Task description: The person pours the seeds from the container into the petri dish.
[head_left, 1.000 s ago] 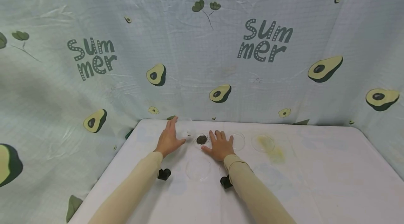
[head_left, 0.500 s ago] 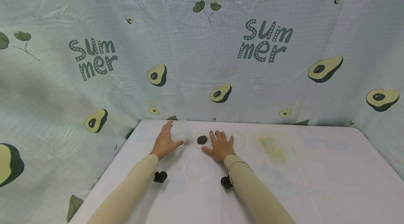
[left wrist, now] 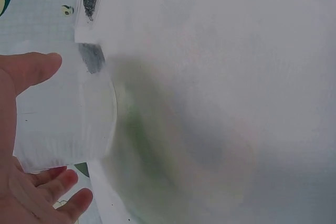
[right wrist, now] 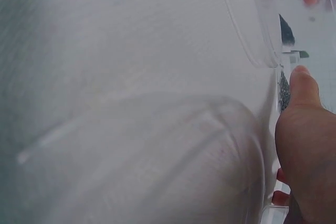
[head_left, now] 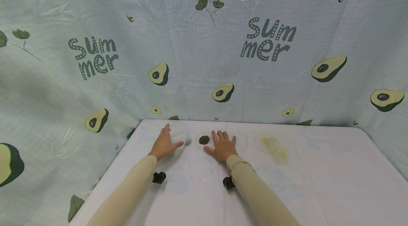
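Observation:
My left hand (head_left: 163, 144) holds a clear plastic container (left wrist: 63, 114) over the far left of the table. The thumb lies along one side, and the fingers (left wrist: 60, 184) show at the other. A grey-black patch (left wrist: 92, 57) shows at the container's edge on the thumb side. To its right stands a shallow clear dish (head_left: 197, 145) with a small heap of dark granules (head_left: 204, 140). Beside that dish is my right hand (head_left: 223, 148), fingers spread and fairly straight. Its thumb and index fingertip are right at the dish's rim, and nothing is lifted.
More clear round dishes stand on the white table (head_left: 334, 169): one (head_left: 242, 142) behind the right hand, one (head_left: 261, 150) further right over a yellow stain (head_left: 278, 154), one (head_left: 200, 170) nearer the front. A printed cloth (head_left: 191, 45) hangs along the back and sides.
My left hand has moved left and slightly nearer with the clear container, away from the dish of granules. The right hand has stayed where it was.

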{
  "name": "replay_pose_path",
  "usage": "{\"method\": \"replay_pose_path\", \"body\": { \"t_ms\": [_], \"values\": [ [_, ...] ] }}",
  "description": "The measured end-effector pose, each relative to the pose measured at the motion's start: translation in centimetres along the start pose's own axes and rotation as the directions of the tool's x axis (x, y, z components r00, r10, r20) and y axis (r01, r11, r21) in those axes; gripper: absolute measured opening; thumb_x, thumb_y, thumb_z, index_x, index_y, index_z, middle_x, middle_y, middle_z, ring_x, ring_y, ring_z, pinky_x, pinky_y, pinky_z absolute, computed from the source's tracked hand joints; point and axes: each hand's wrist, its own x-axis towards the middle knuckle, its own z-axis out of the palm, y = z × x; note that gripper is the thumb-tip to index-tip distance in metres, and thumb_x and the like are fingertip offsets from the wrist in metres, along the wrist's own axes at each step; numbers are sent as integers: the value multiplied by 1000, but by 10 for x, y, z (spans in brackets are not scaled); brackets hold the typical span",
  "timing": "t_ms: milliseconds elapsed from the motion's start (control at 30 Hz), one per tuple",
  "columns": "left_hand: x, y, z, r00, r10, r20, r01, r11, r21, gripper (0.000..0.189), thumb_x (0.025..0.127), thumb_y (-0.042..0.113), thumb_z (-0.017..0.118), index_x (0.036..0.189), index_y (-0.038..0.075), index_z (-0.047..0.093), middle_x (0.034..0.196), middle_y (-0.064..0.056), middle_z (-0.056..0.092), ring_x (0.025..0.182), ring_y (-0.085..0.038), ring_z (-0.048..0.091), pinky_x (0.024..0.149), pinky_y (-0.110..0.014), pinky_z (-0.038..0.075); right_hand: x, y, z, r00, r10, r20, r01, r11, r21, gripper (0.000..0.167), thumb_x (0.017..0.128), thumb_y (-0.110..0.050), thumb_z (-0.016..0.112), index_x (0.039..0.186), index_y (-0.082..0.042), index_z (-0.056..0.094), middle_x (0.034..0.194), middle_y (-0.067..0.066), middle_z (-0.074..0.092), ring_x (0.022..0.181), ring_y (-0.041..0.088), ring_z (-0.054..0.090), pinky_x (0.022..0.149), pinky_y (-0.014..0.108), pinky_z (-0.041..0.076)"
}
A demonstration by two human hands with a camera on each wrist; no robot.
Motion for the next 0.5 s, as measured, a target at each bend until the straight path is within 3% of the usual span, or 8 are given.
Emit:
{"method": "replay_pose_path", "body": {
  "t_ms": [133, 333, 500],
  "values": [
    [-2, -2, -2, 1000, -10, 17, 10, 1000, 14, 106, 84, 44, 70, 153, -1, 4, 151, -27, 28, 138, -44, 35, 111, -56, 34, 0, -1, -2, 1000, 0, 15, 0, 1000, 8, 81, 90, -68, 46, 149, -13, 37, 144, 14, 43, 136, 34, 37, 106, 69, 28],
    [-7, -3, -7, 994, 86, -71, -80, 994, 80, 113, 77, 48, 77, 153, 0, 8, 154, -26, 21, 138, -45, 33, 109, -60, 34, 0, -3, -4, 999, 9, 45, -9, 1000, 8, 80, 90, -65, 49, 150, -14, 36, 146, 13, 42, 137, 33, 37, 107, 69, 28],
    [-10, 5, -14, 987, 132, -92, -122, 987, 101, 110, 76, 48, 77, 153, 3, 12, 154, -22, 23, 140, -41, 31, 111, -60, 31, -1, -1, -6, 999, 13, 43, -12, 1000, -5, 80, 89, -67, 48, 149, -15, 36, 145, 13, 42, 136, 33, 37, 106, 69, 29]
  ]
}}
